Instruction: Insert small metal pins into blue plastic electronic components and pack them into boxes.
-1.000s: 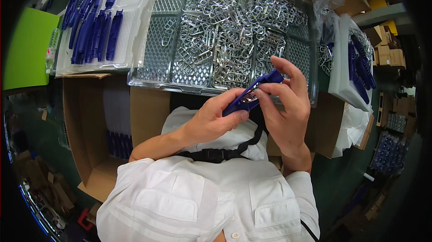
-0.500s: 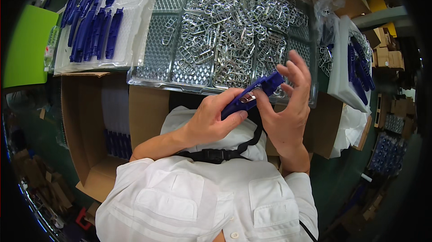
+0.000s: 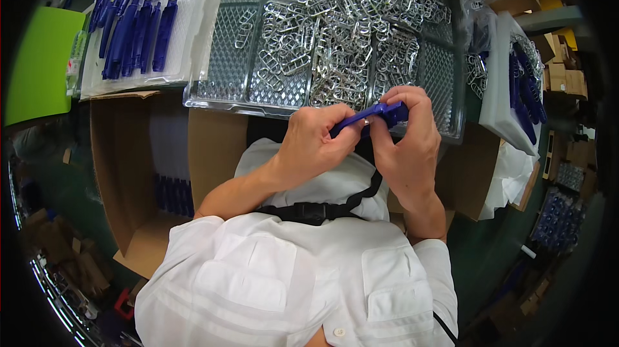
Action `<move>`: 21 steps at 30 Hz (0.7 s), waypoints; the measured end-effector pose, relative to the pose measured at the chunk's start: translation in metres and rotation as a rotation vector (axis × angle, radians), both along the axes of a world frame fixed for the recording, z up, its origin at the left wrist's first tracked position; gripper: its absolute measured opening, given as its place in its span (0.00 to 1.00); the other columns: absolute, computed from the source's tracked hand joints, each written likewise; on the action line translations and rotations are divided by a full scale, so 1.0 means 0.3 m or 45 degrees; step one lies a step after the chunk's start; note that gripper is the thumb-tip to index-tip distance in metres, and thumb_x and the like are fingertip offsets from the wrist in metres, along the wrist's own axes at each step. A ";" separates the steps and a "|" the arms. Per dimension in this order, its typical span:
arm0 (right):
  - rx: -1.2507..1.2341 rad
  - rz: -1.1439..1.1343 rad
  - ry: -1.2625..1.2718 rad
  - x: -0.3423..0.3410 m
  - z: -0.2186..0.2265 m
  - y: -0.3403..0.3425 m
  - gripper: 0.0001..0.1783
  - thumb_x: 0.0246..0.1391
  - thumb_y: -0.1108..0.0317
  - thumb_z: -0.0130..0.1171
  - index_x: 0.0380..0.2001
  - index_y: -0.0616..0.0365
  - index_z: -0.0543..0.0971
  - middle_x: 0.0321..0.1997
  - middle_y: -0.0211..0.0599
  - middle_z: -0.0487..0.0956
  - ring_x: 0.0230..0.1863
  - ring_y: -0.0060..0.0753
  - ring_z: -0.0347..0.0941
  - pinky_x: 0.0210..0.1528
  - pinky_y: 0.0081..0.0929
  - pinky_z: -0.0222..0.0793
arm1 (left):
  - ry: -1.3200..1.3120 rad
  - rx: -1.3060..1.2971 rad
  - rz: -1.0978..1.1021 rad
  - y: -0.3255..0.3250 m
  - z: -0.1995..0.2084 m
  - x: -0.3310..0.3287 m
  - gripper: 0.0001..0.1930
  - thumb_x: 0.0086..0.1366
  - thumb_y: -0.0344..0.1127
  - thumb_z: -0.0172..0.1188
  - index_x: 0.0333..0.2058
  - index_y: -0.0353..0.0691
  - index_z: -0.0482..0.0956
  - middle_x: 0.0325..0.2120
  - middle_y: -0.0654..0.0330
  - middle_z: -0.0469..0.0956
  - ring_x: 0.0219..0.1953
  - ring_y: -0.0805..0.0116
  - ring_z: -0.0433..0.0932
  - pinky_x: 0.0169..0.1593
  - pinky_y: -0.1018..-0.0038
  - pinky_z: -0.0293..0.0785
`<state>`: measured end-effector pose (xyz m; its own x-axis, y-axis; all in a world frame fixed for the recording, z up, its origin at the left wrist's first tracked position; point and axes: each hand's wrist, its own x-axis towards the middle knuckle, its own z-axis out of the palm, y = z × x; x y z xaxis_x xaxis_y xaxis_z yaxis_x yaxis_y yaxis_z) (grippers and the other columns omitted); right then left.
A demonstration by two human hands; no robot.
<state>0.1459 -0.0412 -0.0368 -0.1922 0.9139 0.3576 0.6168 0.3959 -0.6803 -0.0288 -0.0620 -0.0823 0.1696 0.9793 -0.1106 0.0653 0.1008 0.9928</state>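
Observation:
A long blue plastic part [image 3: 389,111] is held between my two hands, just in front of the clear tray's near edge. My left hand [image 3: 317,140] pinches its left end between thumb and fingers. At the other end, my right hand [image 3: 411,142] is closed on it, thumb below and fingers curled over the top. A bit of shiny metal shows under the part by my left fingertips; most of it is hidden. Beyond my hands, a pile of chrome wire loops [image 3: 345,31] fills much of the clear compartmented tray [image 3: 219,92].
On the left a white tray [image 3: 184,40] holds several blue parts [image 3: 138,37]. Below it stands an open cardboard box [image 3: 119,173] with more blue parts inside. To the right, a white foam block [image 3: 500,99] carries blue parts and metal loops. A green panel [image 3: 39,66] is at far left.
My right fingers, spread apart before, have closed over the right end of the blue part. The part has been tipped so its metal piece is mostly hidden.

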 end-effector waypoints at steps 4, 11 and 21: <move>0.067 0.005 0.057 -0.002 -0.002 0.023 0.21 0.48 0.83 0.70 0.44 0.59 0.73 0.46 0.44 0.81 0.41 0.44 0.82 0.42 0.34 0.78 | 0.042 0.118 0.058 0.030 0.018 -0.016 0.08 0.67 0.33 0.64 0.33 0.34 0.85 0.17 0.59 0.81 0.17 0.75 0.76 0.24 0.73 0.71; 0.235 0.282 0.509 0.096 -0.030 0.038 0.31 0.43 0.89 0.68 0.51 0.59 0.73 0.50 0.49 0.81 0.45 0.38 0.80 0.49 0.32 0.79 | -0.026 0.369 -0.476 0.070 0.113 -0.156 0.24 0.71 0.30 0.65 0.63 0.31 0.77 0.50 0.49 0.82 0.48 0.61 0.82 0.51 0.67 0.78; 0.080 0.006 0.339 0.163 -0.017 0.064 0.31 0.52 0.88 0.66 0.60 0.63 0.75 0.58 0.48 0.81 0.47 0.33 0.81 0.53 0.29 0.79 | 0.365 0.799 -0.101 0.145 0.149 -0.169 0.33 0.54 0.29 0.80 0.59 0.34 0.80 0.49 0.49 0.85 0.49 0.55 0.85 0.52 0.65 0.82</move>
